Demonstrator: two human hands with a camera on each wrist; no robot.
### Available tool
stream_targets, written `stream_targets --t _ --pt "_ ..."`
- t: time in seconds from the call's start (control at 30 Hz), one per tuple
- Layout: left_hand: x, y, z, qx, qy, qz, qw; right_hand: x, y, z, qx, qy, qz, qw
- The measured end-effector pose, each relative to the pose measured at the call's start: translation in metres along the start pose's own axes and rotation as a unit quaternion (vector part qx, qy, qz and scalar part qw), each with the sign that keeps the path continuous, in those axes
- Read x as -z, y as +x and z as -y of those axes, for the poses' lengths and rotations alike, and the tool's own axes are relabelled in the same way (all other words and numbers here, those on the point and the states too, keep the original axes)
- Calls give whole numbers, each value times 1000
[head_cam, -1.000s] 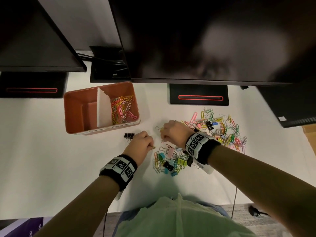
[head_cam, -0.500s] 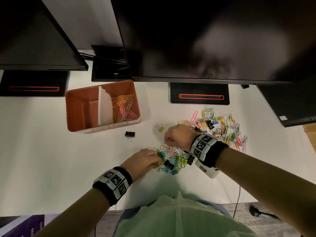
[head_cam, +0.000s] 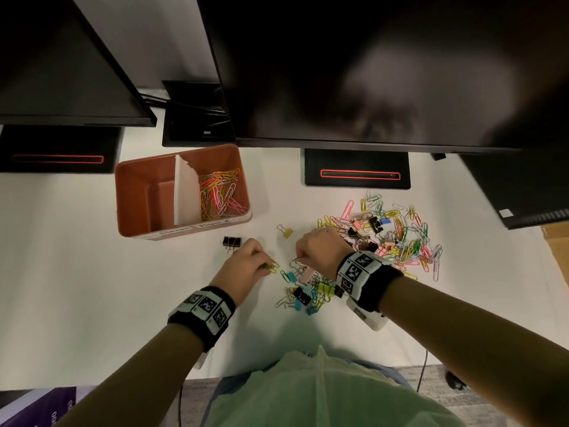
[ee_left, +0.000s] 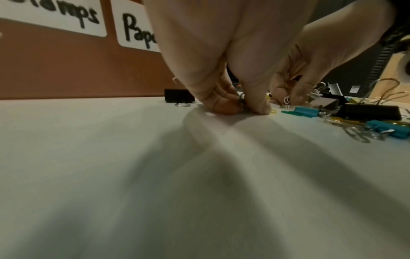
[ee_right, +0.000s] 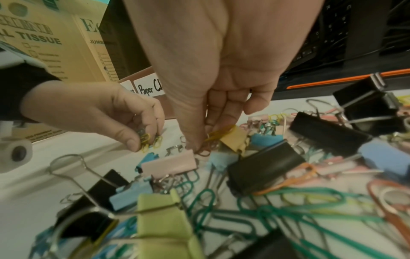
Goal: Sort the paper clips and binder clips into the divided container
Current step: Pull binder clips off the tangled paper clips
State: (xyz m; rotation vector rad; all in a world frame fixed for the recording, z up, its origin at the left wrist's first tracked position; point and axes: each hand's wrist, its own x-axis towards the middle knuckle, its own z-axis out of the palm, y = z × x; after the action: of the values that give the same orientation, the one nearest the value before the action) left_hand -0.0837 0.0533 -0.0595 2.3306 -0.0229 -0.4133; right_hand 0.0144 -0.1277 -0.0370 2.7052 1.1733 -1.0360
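The orange divided container (head_cam: 132,204) sits on the white desk, its right half holding coloured paper clips (head_cam: 220,195), its left half showing nothing. My left hand (head_cam: 246,266) pinches small yellow paper clips (ee_right: 147,140) just left of the near pile. My right hand (head_cam: 317,251) pinches a few paper clips (ee_right: 219,134) at the top of the near pile of mixed clips (head_cam: 304,291). A larger pile of paper clips and binder clips (head_cam: 397,235) lies to the right. A black binder clip (head_cam: 231,241) and a yellow binder clip (head_cam: 286,232) lie apart near the container.
Black monitors (head_cam: 369,66) overhang the back of the desk, with their bases (head_cam: 357,169) behind the clips. A cardboard box (head_cam: 557,251) is at the right edge. The container's front carries handwritten labels (ee_left: 135,33).
My left hand went from beside the black binder clip down into the near pile, then back up left holding yellow paper clips. My right hand stayed at the pile's top edge.
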Motion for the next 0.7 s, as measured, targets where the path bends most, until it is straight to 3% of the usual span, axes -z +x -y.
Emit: stream_targets --t 0.2,0.43,0.6,0.7 --pt "3 0 2 44 21 -13 999 4 2 3 -5 12 21 1000" --pt "0 7 -2 72 76 16 994 12 2 2 22 4 28 999" --pt "6 5 -3 58 76 25 995 32 -1 -1 13 80 -22 996" --pt "23 -2 -14 18 39 -38 998 62 3 5 26 122 -83 989"
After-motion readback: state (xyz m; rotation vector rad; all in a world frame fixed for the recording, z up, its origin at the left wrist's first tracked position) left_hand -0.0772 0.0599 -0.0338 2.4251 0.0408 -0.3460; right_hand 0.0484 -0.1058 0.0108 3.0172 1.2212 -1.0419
